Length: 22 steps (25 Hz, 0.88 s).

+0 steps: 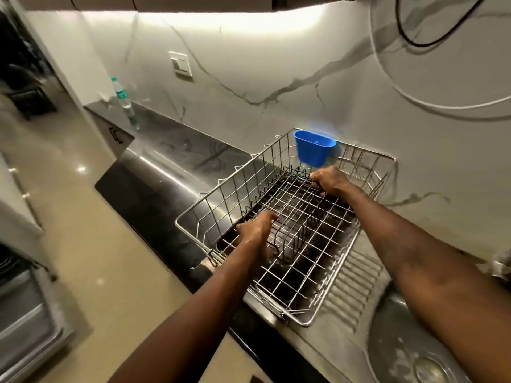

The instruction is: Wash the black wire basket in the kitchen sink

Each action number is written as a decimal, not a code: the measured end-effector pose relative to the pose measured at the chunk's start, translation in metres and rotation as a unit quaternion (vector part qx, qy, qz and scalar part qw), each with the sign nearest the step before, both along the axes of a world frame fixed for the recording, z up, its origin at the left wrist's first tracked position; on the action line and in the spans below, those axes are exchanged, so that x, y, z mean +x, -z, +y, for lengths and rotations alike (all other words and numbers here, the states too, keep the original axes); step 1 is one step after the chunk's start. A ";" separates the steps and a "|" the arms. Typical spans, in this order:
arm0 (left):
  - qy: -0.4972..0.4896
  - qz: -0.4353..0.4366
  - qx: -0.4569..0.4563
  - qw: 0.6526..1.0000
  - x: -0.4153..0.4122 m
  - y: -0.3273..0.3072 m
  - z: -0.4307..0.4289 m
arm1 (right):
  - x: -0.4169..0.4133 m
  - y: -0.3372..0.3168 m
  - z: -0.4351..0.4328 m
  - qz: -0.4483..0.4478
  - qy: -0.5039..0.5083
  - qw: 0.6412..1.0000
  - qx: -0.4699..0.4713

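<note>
1. Hands first: the left hand [255, 228] has its fingers curled down over the near left end of the black wire basket [296, 176], and the right hand [330, 181] is clenched round dark wires at its far end, so both are clamped on it.
2. That basket is not in the sink. It sits inside a larger silver wire rack [221, 194] that stands on the counter [171, 161], and the rack's tall sides fence it in all round.
3. Both forearms reach in over the rack's near rim. The silver grid crosses in front of much of the black wire, so where one ends and the other begins is hard to tell.
4. A blue plastic cup [313, 150] hangs on the rack's far rim, just beyond the right hand and near the marble-patterned wall.
5. Under the rack lies something dark and flat; whether it is a tray or the counter itself I cannot tell.
6. To the right of the rack runs a ribbed draining board [351, 286], speckled with white, and past it the steel sink [398, 327] with its round drain [431, 366] — blurred at the frame's lower edge.
7. Further left along the counter, well apart from the rack, stands a clear bottle [124, 102] with a green cap.
8. On the wall are a white switch [181, 63], a looping black cable [401, 29] and a white cable [414, 102].
</note>
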State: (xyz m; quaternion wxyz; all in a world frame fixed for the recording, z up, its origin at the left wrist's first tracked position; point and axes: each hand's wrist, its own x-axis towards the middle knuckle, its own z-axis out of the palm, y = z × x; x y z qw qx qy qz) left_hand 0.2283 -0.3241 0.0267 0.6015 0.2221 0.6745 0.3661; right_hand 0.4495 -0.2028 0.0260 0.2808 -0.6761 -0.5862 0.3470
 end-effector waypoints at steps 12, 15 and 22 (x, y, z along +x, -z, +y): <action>0.113 0.038 -0.024 0.993 0.011 0.018 0.029 | 0.013 0.047 0.035 -0.141 -0.026 0.987 -0.074; 0.110 0.042 -0.026 0.993 0.012 0.026 0.035 | 0.012 0.051 0.035 -0.195 -0.033 0.978 -0.066; 0.126 0.170 -0.009 0.977 0.007 0.058 0.059 | 0.009 0.046 0.022 -0.190 -0.008 0.979 -0.070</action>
